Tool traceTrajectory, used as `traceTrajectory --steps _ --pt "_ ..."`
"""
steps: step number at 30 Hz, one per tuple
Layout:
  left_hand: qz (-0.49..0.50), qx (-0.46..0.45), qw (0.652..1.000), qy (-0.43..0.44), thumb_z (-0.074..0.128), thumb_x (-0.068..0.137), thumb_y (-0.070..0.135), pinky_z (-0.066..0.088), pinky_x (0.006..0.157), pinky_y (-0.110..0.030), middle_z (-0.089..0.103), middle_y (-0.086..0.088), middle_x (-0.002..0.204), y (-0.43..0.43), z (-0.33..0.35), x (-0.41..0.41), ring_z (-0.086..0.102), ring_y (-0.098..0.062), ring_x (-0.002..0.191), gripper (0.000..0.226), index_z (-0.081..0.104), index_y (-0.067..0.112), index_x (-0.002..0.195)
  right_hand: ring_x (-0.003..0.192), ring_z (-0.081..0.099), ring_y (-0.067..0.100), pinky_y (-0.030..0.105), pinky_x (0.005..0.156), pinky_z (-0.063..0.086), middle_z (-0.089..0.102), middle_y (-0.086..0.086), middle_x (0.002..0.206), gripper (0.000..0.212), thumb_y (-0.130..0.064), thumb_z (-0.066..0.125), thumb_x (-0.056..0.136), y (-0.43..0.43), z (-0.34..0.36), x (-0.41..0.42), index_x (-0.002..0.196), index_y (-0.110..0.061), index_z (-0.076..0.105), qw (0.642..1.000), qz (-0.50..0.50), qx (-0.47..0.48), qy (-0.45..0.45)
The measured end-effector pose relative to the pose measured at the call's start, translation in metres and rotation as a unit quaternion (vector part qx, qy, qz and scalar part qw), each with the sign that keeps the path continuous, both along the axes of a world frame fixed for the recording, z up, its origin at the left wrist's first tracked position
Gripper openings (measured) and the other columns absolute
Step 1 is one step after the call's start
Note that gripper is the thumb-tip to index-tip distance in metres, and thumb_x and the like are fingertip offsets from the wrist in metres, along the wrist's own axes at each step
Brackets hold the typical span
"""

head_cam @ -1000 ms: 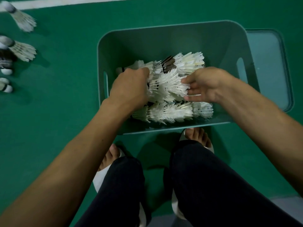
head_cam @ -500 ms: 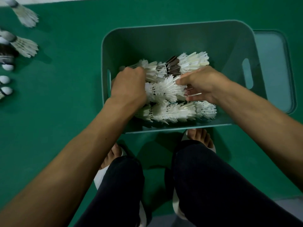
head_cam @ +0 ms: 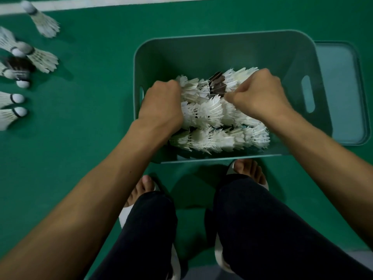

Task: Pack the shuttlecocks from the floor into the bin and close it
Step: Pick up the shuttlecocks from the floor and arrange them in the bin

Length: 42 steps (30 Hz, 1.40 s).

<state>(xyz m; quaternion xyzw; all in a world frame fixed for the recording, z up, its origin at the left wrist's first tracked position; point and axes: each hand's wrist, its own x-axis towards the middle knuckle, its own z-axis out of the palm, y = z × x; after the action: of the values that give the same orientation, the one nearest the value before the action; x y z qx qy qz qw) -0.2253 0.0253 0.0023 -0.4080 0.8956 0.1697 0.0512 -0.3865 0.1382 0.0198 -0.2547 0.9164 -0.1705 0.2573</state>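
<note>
A teal bin (head_cam: 222, 49) stands open on the green floor and holds rows of white shuttlecocks (head_cam: 210, 114), one with dark feathers (head_cam: 217, 83). Both hands are inside the bin on the pile. My left hand (head_cam: 161, 104) curls over the left end of a stacked row of shuttlecocks. My right hand (head_cam: 256, 93) is curled over the right end of the rows, its fingers hidden against the feathers. Several loose shuttlecocks (head_cam: 42, 59) lie on the floor to the left of the bin.
The bin's lid (head_cam: 341, 93) lies flat on the floor against the bin's right side. A white court line (head_cam: 121, 3) runs along the top edge. My feet in white slippers (head_cam: 250, 172) stand just in front of the bin.
Both hands shifted slightly toward the far side of the pile and curled tighter over the shuttlecock rows. The view moved left, showing more loose shuttlecocks on the floor.
</note>
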Motion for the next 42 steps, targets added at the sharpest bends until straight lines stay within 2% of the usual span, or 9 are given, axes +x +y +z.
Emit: traceTrajectory --steps 7,12,16,22,27,30,32,36,42 --pt "-0.023 -0.052 0.996 0.073 0.067 0.072 0.001 0.045 0.066 -0.038 0.066 -0.010 0.101 -0.002 0.047 0.014 0.061 -0.034 0.091 0.033 0.065 0.012 0.103 0.064 0.060 0.002 0.025 0.074 0.047 0.071 -0.002 0.070 0.019 -0.030 0.072 0.087 0.001 0.053 0.010 0.078 -0.015 0.079 0.991 0.076 -0.092 0.067" --pt "0.034 -0.081 0.982 0.168 0.071 0.075 0.021 0.051 0.074 -0.039 0.065 -0.002 0.106 -0.017 0.075 0.050 0.062 -0.027 0.093 0.029 0.064 0.021 0.104 0.066 0.070 0.003 0.030 0.075 0.062 0.074 -0.005 0.070 0.016 -0.021 0.066 0.083 -0.043 0.080 0.045 0.075 -0.014 0.079 0.964 0.111 -0.240 0.035" --pt "0.114 -0.048 0.973 0.196 0.066 0.076 0.041 0.055 0.080 -0.042 0.070 0.003 0.106 -0.036 0.057 0.092 0.066 -0.023 0.093 0.031 0.066 0.024 0.102 0.052 0.057 -0.004 0.015 0.056 0.046 0.070 -0.009 0.066 0.017 -0.020 0.065 0.082 -0.094 0.082 0.090 0.075 -0.014 0.079 0.944 0.168 -0.282 0.033" --pt "0.213 0.021 0.961 0.177 0.067 0.073 0.034 0.056 0.082 -0.044 0.071 0.000 0.106 -0.078 -0.001 0.168 0.067 -0.026 0.094 0.032 0.066 0.022 0.102 0.072 0.068 0.019 0.033 0.070 0.057 0.074 0.006 0.072 0.021 -0.012 0.058 0.082 -0.176 0.054 0.161 0.076 -0.011 0.078 0.934 0.318 -0.161 0.030" --pt "0.371 0.032 0.914 0.159 0.072 0.075 0.023 0.053 0.087 -0.044 0.067 -0.007 0.112 -0.124 -0.051 0.233 0.063 -0.031 0.101 0.041 0.059 0.014 0.112 0.089 0.070 0.024 0.035 0.082 0.059 0.075 0.008 0.092 0.021 -0.013 0.060 0.081 -0.248 0.017 0.207 0.091 -0.015 0.078 0.907 0.421 -0.029 -0.003" --pt "0.458 -0.062 0.882 0.095 0.069 0.071 0.009 0.045 0.087 -0.045 0.057 -0.015 0.122 -0.155 -0.065 0.275 0.053 -0.038 0.111 0.050 0.053 0.009 0.119 0.083 0.064 0.030 0.034 0.065 0.055 0.066 0.011 0.091 0.023 -0.024 0.070 0.076 -0.304 -0.014 0.230 0.091 -0.008 0.065 0.918 0.396 0.018 0.002" --pt "0.451 -0.136 0.882 0.017 0.066 0.064 0.003 0.042 0.083 -0.044 0.050 -0.016 0.128 -0.174 -0.072 0.295 0.048 -0.038 0.113 0.058 0.053 0.012 0.120 0.079 0.059 0.029 0.034 0.056 0.051 0.060 0.013 0.095 0.043 -0.029 0.080 0.073 -0.339 -0.034 0.243 0.102 -0.006 0.057 0.939 0.342 0.040 -0.015" --pt "0.410 -0.156 0.897 -0.052 0.068 0.064 0.007 0.037 0.082 -0.040 0.047 -0.013 0.128 -0.202 -0.086 0.317 0.045 -0.035 0.112 0.055 0.062 0.023 0.116 0.112 0.057 0.031 0.039 0.087 0.054 0.052 0.015 0.138 0.103 -0.023 0.087 0.070 -0.388 -0.066 0.258 0.152 -0.011 0.027 0.961 0.266 0.005 -0.075" --pt "0.449 -0.161 0.878 -0.039 0.075 0.080 0.034 0.030 0.079 -0.035 0.049 -0.003 0.109 -0.207 -0.088 0.320 0.045 -0.029 0.104 0.014 0.077 0.029 0.093 0.126 0.047 0.033 0.037 0.106 0.039 0.046 0.016 0.134 0.064 -0.026 0.079 0.085 -0.407 -0.095 0.272 0.142 -0.022 0.050 0.925 0.363 -0.103 -0.046"
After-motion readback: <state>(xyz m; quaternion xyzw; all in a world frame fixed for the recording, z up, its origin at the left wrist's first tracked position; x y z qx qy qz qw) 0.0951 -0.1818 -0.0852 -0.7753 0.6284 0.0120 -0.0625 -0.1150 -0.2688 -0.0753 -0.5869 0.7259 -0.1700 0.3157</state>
